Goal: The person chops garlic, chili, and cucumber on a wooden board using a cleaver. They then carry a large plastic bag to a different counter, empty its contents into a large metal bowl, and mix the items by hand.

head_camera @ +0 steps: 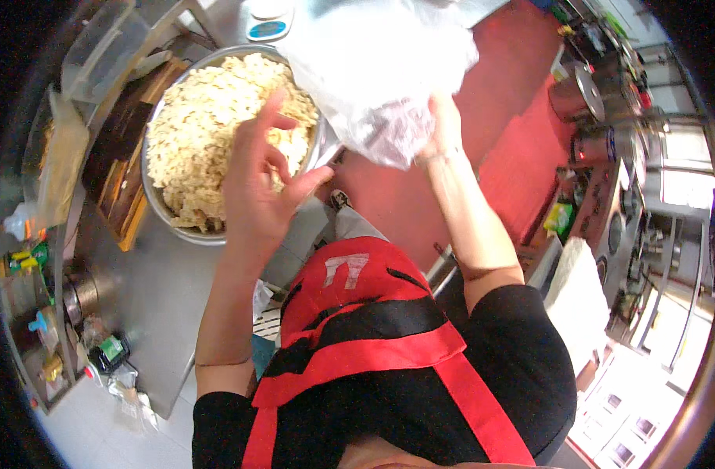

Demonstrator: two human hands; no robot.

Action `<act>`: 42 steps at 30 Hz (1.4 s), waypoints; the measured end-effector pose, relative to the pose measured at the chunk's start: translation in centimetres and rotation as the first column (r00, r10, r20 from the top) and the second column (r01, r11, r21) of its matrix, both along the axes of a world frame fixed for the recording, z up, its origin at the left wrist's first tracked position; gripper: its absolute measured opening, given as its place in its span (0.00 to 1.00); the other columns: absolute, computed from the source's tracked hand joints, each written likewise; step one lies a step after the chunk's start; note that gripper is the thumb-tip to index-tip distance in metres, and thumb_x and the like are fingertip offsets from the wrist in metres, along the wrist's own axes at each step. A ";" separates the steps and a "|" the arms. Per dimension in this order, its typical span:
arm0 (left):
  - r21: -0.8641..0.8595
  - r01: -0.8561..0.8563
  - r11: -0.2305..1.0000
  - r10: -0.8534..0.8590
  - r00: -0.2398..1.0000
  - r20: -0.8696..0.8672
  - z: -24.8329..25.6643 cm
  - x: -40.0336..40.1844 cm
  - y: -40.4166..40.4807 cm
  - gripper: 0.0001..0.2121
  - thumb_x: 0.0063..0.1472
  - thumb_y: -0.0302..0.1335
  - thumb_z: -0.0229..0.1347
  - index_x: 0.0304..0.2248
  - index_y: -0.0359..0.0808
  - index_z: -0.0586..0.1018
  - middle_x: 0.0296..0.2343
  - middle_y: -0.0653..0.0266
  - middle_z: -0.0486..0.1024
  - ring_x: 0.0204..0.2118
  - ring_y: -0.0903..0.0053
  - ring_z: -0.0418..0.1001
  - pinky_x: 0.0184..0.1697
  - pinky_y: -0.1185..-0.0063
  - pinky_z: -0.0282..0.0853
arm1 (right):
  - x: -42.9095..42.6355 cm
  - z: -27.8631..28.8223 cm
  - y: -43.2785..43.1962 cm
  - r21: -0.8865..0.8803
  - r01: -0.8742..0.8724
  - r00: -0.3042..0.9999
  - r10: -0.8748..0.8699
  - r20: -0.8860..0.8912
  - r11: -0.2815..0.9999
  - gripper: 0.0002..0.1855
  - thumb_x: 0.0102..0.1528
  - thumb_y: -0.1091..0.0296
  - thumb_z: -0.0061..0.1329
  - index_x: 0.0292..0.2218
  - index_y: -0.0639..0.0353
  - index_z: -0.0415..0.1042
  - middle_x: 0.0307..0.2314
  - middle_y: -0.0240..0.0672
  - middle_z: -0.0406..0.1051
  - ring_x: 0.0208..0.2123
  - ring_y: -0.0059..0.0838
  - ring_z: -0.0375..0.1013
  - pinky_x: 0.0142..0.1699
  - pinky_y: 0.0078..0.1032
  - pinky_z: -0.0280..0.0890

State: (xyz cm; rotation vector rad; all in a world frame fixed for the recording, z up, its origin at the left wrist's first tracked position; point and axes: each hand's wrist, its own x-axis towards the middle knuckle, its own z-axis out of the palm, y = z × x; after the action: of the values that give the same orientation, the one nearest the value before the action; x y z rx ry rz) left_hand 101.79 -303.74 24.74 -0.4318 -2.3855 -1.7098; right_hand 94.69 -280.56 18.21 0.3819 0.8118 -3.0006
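My left hand (pixel 255 176) is over the near right part of a large metal bowl (pixel 152 199), its fingers apart and slightly blurred, with nothing seen in them. Pale, crumbly food (pixel 211 111) is heaped in the bowl; I cannot tell exactly what it is. My right hand (pixel 445 126) grips the side of a translucent white plastic bag (pixel 387 76), partly hiding its fingers behind the film. Glare washes out much of the bag, so its contents cannot be made out. The bag hangs beside the bowl's right rim, above the red floor.
Beyond the bowl stands a white kitchen scale (pixel 268 28). Wooden boards (pixel 123 205) lie left of the bowl on a metal table (pixel 158 281). A dark bottle (pixel 108 353) is near the table's lower left. Along the right are a stove (pixel 615 234) and a large pot (pixel 571 99).
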 end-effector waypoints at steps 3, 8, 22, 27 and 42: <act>-0.134 0.212 0.968 -0.204 0.977 0.065 -3.6 2.4 4.0 0.44 0.41 0.30 0.68 0.58 0.36 0.59 0.37 0.61 0.68 0.21 0.81 0.62 0.25 0.82 0.64 | 8.4 -5.7 3.6 0.081 0.070 0.973 -0.086 0.214 0.994 0.26 0.58 0.61 0.42 0.53 0.66 0.58 0.49 0.46 0.65 0.49 0.41 0.67 0.53 0.39 0.65; -0.346 0.508 0.789 -0.401 0.852 0.337 -16.1 8.6 8.6 0.48 0.43 0.48 0.65 0.56 0.25 0.56 0.44 0.40 0.67 0.43 0.53 0.71 0.44 0.66 0.69 | 21.0 -13.5 3.9 -0.076 -0.069 0.840 0.099 0.533 0.995 0.20 0.60 0.62 0.39 0.50 0.66 0.63 0.44 0.46 0.69 0.42 0.43 0.72 0.47 0.41 0.69; -0.484 0.622 0.616 -0.264 0.741 0.617 -25.9 12.6 16.9 0.10 0.56 0.30 0.50 0.34 0.35 0.79 0.32 0.50 0.76 0.36 0.53 0.74 0.39 0.64 0.69 | 32.5 -22.9 13.6 0.059 -0.280 0.667 0.150 0.730 0.958 0.28 0.54 0.53 0.53 0.50 0.61 0.65 0.39 0.34 0.70 0.39 0.28 0.71 0.44 0.26 0.67; -0.343 0.711 0.614 -0.491 0.684 0.539 -27.9 14.9 21.8 0.11 0.55 0.28 0.49 0.37 0.38 0.79 0.32 0.51 0.76 0.36 0.53 0.73 0.41 0.66 0.68 | 36.0 -23.6 18.1 0.043 -0.237 0.672 0.131 0.729 0.971 0.32 0.57 0.47 0.47 0.55 0.60 0.58 0.47 0.37 0.65 0.50 0.30 0.65 0.54 0.31 0.61; 0.159 0.887 0.434 -0.593 0.148 0.792 -26.0 20.6 34.8 0.15 0.57 0.28 0.53 0.45 0.38 0.73 0.33 0.62 0.72 0.31 0.75 0.72 0.33 0.78 0.70 | 45.9 -30.0 25.0 0.133 0.484 0.397 -0.352 0.848 0.865 0.13 0.56 0.71 0.41 0.42 0.64 0.69 0.34 0.41 0.72 0.36 0.40 0.73 0.43 0.37 0.69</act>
State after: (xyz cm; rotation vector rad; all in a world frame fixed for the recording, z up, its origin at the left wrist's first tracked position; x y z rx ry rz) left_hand 122.40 -268.89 -1.26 -1.5376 -3.5395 -2.0875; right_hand 140.63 -255.52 -11.83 2.1324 0.3978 -2.5455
